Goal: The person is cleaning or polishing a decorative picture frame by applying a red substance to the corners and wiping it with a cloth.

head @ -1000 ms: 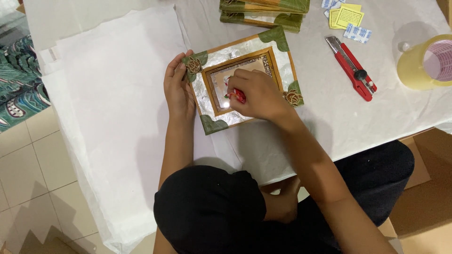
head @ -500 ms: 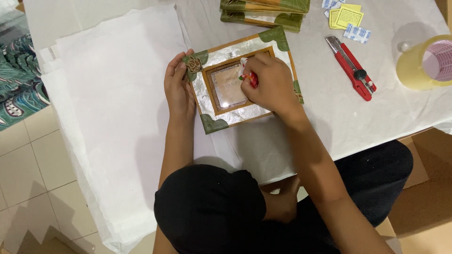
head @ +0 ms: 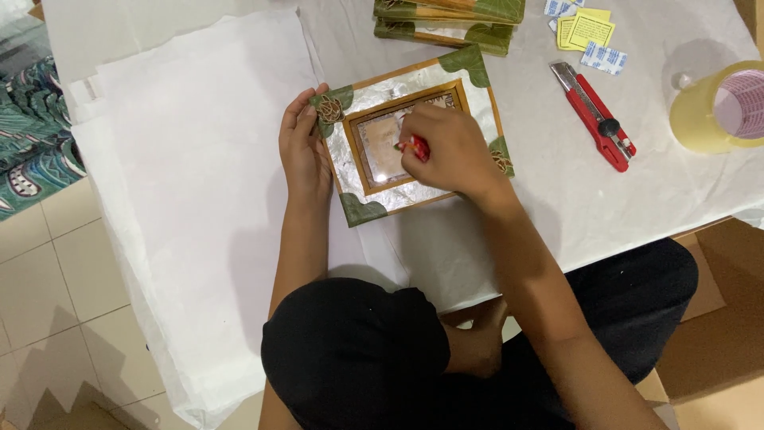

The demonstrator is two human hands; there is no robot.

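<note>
One picture frame (head: 414, 135), silver-faced with green leaf corners, flat on white paper (head: 191, 175) over the table. Left hand (head: 304, 147) laid flat and open against the frame's left edge, fingertips at its upper left corner. Right hand (head: 450, 147) closed around a small red tool (head: 415, 146), tip down on the frame's inner pane. Beyond the frame's top edge, a stack of similar frames (head: 450, 16), count impossible to tell. Right of the frame, one red utility knife (head: 593, 115). Farther right of the frame, one roll of yellowish tape (head: 720, 107), hollow core showing, nothing seen inside. Above the knife, a few small yellow and blue-white packets (head: 589, 32), roughly four.
</note>
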